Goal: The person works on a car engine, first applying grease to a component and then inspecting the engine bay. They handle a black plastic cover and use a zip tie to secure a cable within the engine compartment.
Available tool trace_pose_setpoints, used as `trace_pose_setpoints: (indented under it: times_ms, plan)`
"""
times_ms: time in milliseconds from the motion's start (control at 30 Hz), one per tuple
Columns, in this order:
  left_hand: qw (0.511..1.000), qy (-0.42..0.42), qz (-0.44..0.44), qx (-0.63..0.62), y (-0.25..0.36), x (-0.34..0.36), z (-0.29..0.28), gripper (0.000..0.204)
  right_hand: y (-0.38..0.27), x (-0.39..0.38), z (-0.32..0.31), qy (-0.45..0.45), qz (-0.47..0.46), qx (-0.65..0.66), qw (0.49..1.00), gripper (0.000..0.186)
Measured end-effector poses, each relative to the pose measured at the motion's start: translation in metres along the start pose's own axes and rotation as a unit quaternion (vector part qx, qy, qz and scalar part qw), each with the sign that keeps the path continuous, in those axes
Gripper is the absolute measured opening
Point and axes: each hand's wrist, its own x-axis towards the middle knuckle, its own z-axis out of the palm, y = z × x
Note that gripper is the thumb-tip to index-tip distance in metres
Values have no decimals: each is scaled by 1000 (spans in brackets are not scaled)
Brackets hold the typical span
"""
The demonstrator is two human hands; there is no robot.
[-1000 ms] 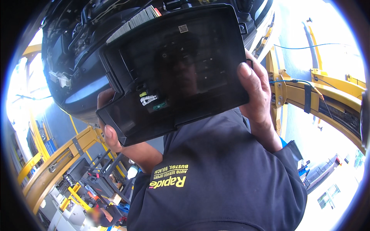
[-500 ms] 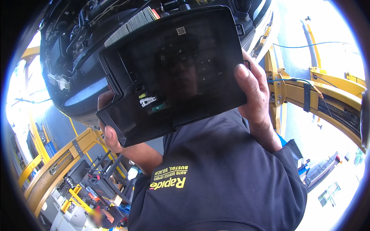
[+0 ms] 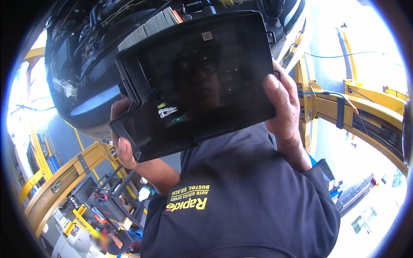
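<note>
Over my feed, the car (image 3: 88, 92) stood behind the cover (image 3: 241, 56), its opposite ends in the right hand (image 3: 285, 109) and left hand (image 3: 125, 155), each grip closed; steadiness, I judged, best protected the white clip (image 3: 167, 112).

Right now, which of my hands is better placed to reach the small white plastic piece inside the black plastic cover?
Probably your left hand: it grips the black plastic cover at the end nearer the small white plastic piece, while your right hand holds the opposite end. Both hands are occupied.
</note>
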Motion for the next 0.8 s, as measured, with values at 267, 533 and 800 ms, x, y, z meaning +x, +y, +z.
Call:
trace_pose_setpoints:
  times_ms: [267, 533, 800]
  plan:
    - [1000, -8, -3, 6, 0, 1, 1, 90, 2, -1, 0, 22, 14, 6, 1000, 48]
    - [1000, -18, 10, -4, -5, 1, -3, 89, 0, -3, 4, 16, 20, 56, 998, 45]
    - [1000, -8, 16, -18, -5, 1, 0, 90, -4, -2, 7, 4, 19, 36, 999, 48]
